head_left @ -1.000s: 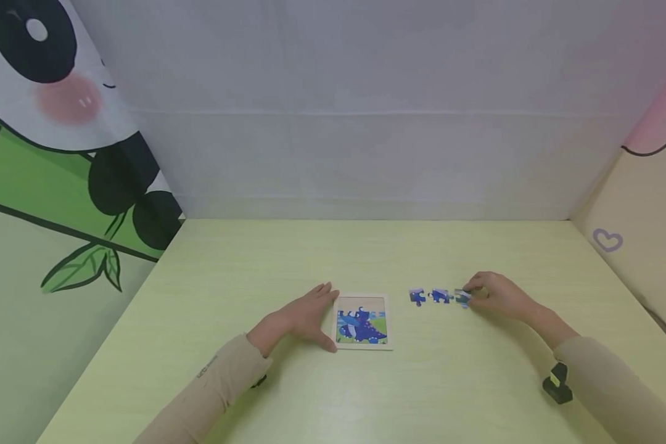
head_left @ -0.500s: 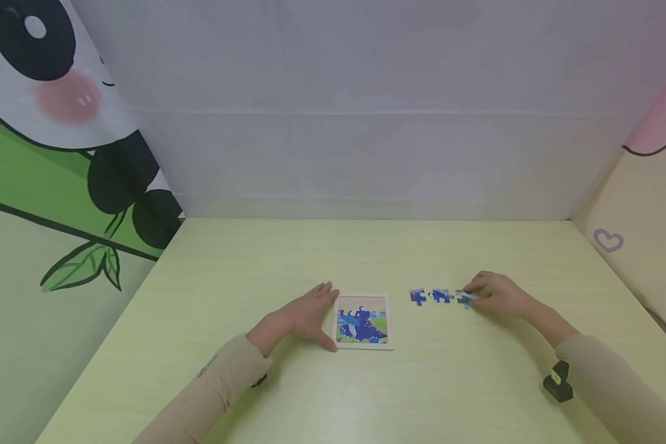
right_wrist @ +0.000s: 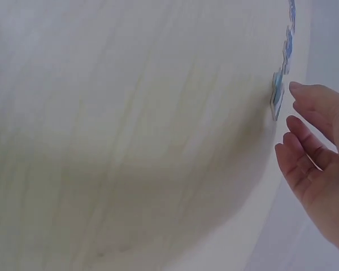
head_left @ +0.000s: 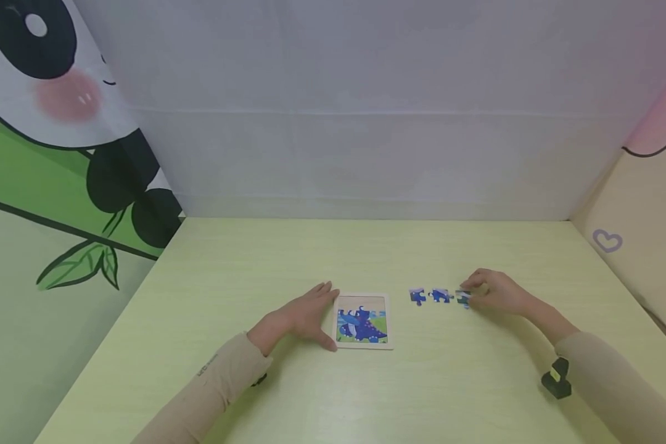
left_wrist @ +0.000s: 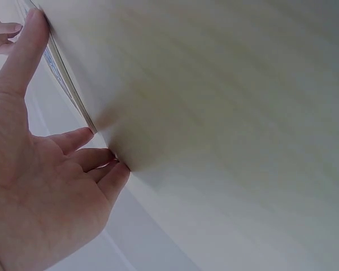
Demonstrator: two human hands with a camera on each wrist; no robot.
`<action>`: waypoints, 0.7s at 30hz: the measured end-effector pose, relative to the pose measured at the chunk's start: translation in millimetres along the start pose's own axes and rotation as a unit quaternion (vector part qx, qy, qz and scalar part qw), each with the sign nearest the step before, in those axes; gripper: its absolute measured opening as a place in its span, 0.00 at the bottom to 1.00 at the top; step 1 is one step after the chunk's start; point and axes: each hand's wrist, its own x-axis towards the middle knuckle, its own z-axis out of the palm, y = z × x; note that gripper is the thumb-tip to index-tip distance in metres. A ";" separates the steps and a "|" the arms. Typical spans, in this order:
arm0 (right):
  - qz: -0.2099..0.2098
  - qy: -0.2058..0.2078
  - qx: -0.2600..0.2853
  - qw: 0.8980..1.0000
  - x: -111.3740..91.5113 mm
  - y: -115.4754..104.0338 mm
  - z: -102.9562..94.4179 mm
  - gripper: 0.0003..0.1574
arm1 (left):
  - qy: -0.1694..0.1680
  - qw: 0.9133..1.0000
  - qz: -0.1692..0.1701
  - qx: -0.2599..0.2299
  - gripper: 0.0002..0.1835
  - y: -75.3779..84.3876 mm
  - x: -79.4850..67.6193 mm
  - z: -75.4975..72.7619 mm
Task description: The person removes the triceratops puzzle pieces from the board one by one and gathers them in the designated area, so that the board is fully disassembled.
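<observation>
In the head view, a pale square puzzle tray (head_left: 390,320) lies flat on the table, partly filled with a blue dinosaur picture; its upper strip shows bare backing. My left hand (head_left: 306,316) is spread along the tray's left side, thumb at the near corner and fingers at the far corner. My right hand (head_left: 502,293) hovers at the rightmost loose jigsaw piece (head_left: 462,298). In the right wrist view, that jigsaw piece (right_wrist: 277,96) lies on the table, with a gap between it and my thumb and fingers. My right hand (right_wrist: 319,152) holds nothing.
Two more jigsaw pieces, a middle one (head_left: 440,296) and a left one (head_left: 417,296), lie in a row right of the tray. A pale wood-grain table (head_left: 366,394) bears everything. A grey-white panel (head_left: 366,160) stands along the back, with printed side panels.
My right hand's fingertips have lifted slightly off the rightmost jigsaw piece, which stays in the row, shifted very little. My left hand and the tray have not moved.
</observation>
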 end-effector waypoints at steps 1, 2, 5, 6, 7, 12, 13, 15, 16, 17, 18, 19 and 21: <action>-0.001 0.000 -0.001 1.000 1.9 -2.6 0.2 0.16 | 0.000 1.000 0.001 0.000 0.61 0.2 0.0 -0.1; -0.005 -0.001 -0.002 1.000 4.3 -6.2 0.4 0.16 | 0.000 1.000 0.001 -0.001 0.61 0.3 0.0 -0.2; -0.017 -0.001 -0.005 1.000 13.3 -17.6 4.3 0.16 | 0.001 1.000 0.002 0.000 0.61 -0.2 0.5 -0.1; -0.021 -0.002 -0.006 1.000 16.9 -21.5 6.6 0.16 | 0.001 1.000 0.001 -0.001 0.61 -0.3 0.8 0.1; -0.025 -0.003 -0.005 1.000 20.8 -26.0 9.0 0.16 | 0.001 1.000 0.000 -0.002 0.61 -0.5 0.9 -0.1; -0.028 -0.018 0.007 0.999 41.7 -50.8 25.5 0.17 | 0.001 1.000 -0.003 -0.003 0.61 -1.0 1.4 -0.3; -0.028 -0.022 0.013 0.999 46.0 -56.1 29.5 0.17 | 0.000 1.000 -0.004 -0.002 0.61 -1.0 1.3 -0.2; -0.031 -0.032 0.022 0.999 53.9 -67.1 38.2 0.17 | -0.001 1.000 -0.005 -0.002 0.61 -0.9 1.0 -0.2; -0.034 -0.037 0.026 0.998 57.4 -73.4 42.4 0.17 | -0.001 1.000 -0.006 -0.003 0.61 -0.7 0.8 -0.3; -0.038 -0.042 0.031 0.998 60.8 -79.5 46.9 0.17 | -0.001 1.000 -0.006 -0.002 0.61 -0.6 0.6 -0.4; -0.041 -0.048 0.034 0.997 63.9 -85.9 51.3 0.17 | -0.001 1.000 -0.006 -0.002 0.61 -0.5 0.4 -0.5; -0.046 -0.053 0.037 0.997 66.8 -92.0 55.8 0.17 | -0.002 1.000 -0.006 -0.001 0.61 -0.2 0.2 -0.8; -0.051 -0.063 0.042 0.996 72.1 -103.8 64.6 0.17 | -0.003 1.000 -0.007 0.000 0.61 0.1 -0.1 -1.2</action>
